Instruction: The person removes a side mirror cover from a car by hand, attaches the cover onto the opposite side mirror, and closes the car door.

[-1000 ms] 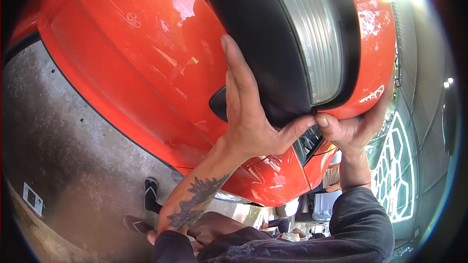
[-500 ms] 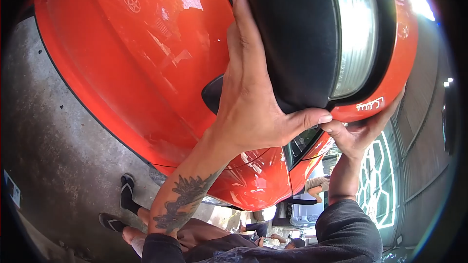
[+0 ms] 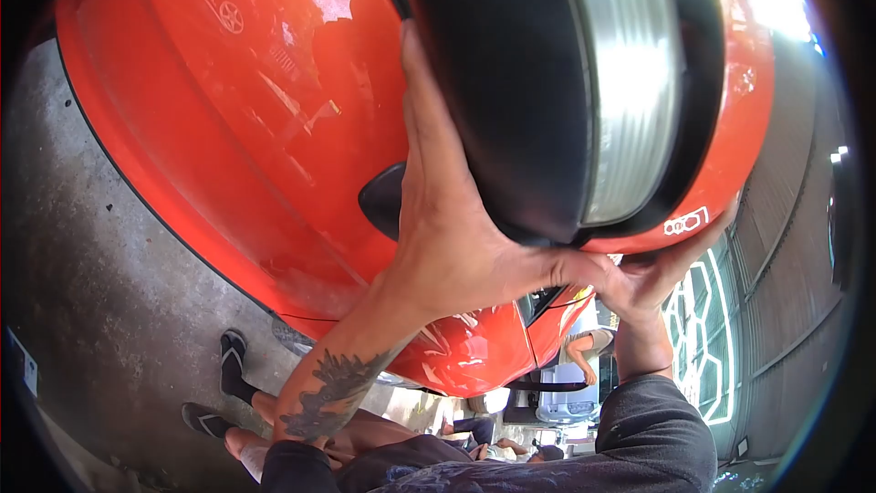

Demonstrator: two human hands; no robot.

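Note:
A side mirror housing point(image 3: 497, 100) fills the upper middle of the head view. It has a matte black shell, a clear ribbed lamp lens point(image 3: 634, 82) and a glossy red cover point(image 3: 744, 110). My left hand point(image 3: 447, 219) presses along the black shell, fingers stretched upward and thumb under its lower edge. From the other side, my right hand point(image 3: 662, 278) cups the red cover, its thumb close to the left thumb; its fingers are mostly hidden behind the cover. Whether the housing is fixed to a car cannot be seen.
Behind lies a glossy red car body point(image 3: 246, 128), with a small black part point(image 3: 381, 201) sticking out. Concrete floor point(image 3: 100, 246) is at the left, with sandalled feet point(image 3: 233, 361). Another person's arm point(image 3: 584, 356) and a light-coloured vehicle point(image 3: 566, 402) are in the background. Hexagonal lights glow at right.
The mirror housing and both hands have shifted slightly left and down in the view. My thumbs now overlap more in the view. Both hands stay on the housing.

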